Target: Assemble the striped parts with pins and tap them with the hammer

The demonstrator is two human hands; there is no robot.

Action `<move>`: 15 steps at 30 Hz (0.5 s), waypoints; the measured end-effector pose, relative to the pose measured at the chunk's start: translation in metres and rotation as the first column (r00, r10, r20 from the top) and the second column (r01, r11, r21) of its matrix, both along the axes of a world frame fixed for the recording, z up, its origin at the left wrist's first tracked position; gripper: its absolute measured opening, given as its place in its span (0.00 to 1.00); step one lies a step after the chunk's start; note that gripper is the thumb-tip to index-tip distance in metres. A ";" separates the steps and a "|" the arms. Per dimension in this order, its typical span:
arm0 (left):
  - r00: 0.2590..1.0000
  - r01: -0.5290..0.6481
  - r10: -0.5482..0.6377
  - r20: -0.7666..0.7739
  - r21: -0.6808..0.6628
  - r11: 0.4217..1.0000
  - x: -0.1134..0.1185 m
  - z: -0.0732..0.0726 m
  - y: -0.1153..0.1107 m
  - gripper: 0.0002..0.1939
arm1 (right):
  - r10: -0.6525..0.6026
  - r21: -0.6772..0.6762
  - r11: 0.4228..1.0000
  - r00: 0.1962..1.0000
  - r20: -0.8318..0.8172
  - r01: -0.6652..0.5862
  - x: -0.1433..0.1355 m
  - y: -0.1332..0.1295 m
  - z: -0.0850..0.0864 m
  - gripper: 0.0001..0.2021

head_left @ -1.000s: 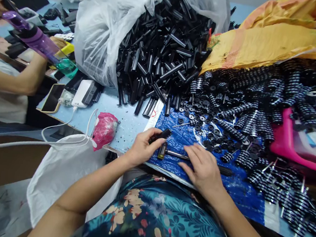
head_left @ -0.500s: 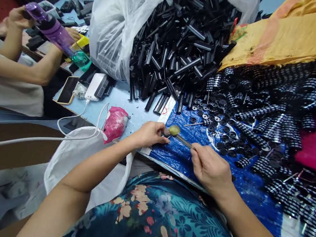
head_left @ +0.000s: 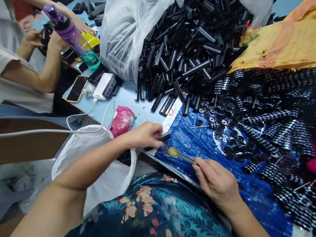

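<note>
Your left hand [head_left: 144, 135] is over the table's near edge, its thumb and fingers slightly parted around a short black tube [head_left: 164, 136], whose end sticks out between them to the right; the hand is a little blurred. Your right hand [head_left: 219, 181] has its fingers closed around the handle of a hammer [head_left: 173, 152]. The hammer's yellowish head points left, just beside the left hand and apart from the tube, over a blue sheet [head_left: 186, 131]. Beyond your hands lies a heap of black tubes [head_left: 182, 56], with a clear plastic bag [head_left: 122, 34] to its left. Small black discs [head_left: 231, 142] and checkered rollers [head_left: 272, 112] lie on the right. A pink bundle [head_left: 122, 119] sits near your left forearm, close to a white bag [head_left: 70, 154].
</note>
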State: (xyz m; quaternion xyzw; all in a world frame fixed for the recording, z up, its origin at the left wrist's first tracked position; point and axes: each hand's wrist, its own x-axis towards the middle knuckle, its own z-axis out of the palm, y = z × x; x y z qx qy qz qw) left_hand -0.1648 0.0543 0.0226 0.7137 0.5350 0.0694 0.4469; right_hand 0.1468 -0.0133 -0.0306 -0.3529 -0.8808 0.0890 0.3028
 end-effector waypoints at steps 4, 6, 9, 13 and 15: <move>0.978 0.187 -0.207 -0.037 -0.302 0.935 -0.054 0.038 -0.015 0.20 | -0.114 0.017 0.993 0.989 0.090 0.113 0.007 -0.002 -0.012 0.07; 0.994 0.052 -0.065 -0.086 -0.151 0.987 -0.057 0.039 -0.007 0.22 | -0.147 0.012 0.989 0.984 0.102 0.146 -0.001 -0.001 -0.014 0.06; 0.938 -0.247 0.301 -0.172 0.279 0.928 -0.033 0.018 0.027 0.19 | -0.125 -0.025 0.991 0.986 0.113 0.129 -0.007 0.006 -0.008 0.09; 0.741 -0.325 0.532 -0.410 0.473 0.819 0.001 -0.013 0.078 0.16 | -0.280 0.007 0.960 0.957 0.081 0.280 0.026 0.033 0.007 0.08; 0.715 -0.290 0.503 -0.486 0.447 0.846 0.007 -0.022 0.091 0.15 | -0.487 0.098 0.873 0.865 0.122 0.478 0.054 0.051 0.016 0.09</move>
